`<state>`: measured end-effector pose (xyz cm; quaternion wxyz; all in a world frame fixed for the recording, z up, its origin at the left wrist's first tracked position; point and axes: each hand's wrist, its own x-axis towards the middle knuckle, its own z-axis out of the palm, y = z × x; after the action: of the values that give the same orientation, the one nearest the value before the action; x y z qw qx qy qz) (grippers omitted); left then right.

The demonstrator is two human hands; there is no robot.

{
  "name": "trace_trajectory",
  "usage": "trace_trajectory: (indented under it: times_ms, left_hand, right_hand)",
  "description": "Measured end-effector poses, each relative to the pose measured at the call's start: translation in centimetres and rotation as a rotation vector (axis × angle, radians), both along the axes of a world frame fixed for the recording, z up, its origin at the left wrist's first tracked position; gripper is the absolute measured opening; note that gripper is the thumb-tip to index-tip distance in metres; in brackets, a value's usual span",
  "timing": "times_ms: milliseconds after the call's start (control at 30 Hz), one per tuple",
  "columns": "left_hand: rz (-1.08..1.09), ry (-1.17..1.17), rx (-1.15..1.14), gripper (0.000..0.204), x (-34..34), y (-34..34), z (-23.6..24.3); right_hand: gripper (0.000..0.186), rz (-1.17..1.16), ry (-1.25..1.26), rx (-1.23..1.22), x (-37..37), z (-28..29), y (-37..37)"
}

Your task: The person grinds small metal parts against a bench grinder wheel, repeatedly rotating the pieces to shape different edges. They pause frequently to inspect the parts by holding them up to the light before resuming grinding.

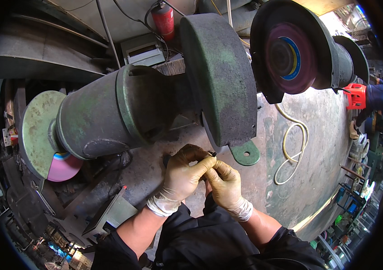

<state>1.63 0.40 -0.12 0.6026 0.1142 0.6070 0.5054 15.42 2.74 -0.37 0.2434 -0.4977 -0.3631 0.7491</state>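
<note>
My left hand [181, 173] and my right hand [223, 184], both in translucent whitish gloves, meet below the grinder's green-grey wheel guard [218, 76]. Their closed fingertips grip a small dark piece [213, 154], too small to name exactly. The guard has a green lug [246, 153] with a hole, just right of and above my hands. Left of them, the grinder's cylindrical housing [90, 114] carries a round guard [36, 132] over a pink wheel [65, 171].
A second grinder with a pink wheel [304, 58] stands upper right. A red extinguisher [163, 22] is behind. A pale hose [286, 175] coils on the grey floor [317, 171]. Beside a red stool [355, 96] at far right is a person in dark clothing [376, 99].
</note>
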Motion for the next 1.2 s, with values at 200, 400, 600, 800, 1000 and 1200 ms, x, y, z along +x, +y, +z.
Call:
trace_trajectory:
  times_ms: [200, 400, 600, 800, 1000, 1200]
  left_hand:
    - [0.006, 0.063, 0.028, 0.009, 0.0, 0.4, 0.6]
    - [-0.096, 0.551, 0.258, 0.014, 0.2, 0.7, 2.5]
    - [-0.058, 0.663, 0.301, 0.013, 0.1, 0.9, 2.2]
    - [-0.073, 0.705, 0.272, 0.012, -0.2, 1.2, 2.6]
    - [-0.079, 0.631, 0.199, 0.012, -0.3, 1.4, 3.3]
    - [-0.093, 0.596, 0.211, 0.009, -0.4, 1.1, 2.0]
  right_hand:
    - [0.017, 0.055, -0.073, 0.108, -0.1, 0.7, 0.4]
    - [0.012, 0.154, -0.114, 0.388, 0.6, -0.2, 0.8]
    - [0.014, 0.150, -0.094, 0.216, 0.5, -1.0, 0.8]
    - [0.015, 0.101, -0.062, 0.255, 0.1, -1.9, 0.4]
    - [0.012, 0.054, -0.041, 0.357, -0.4, -2.1, 0.3]
    - [0.013, 0.085, -0.050, 0.195, 0.0, -1.2, 0.2]
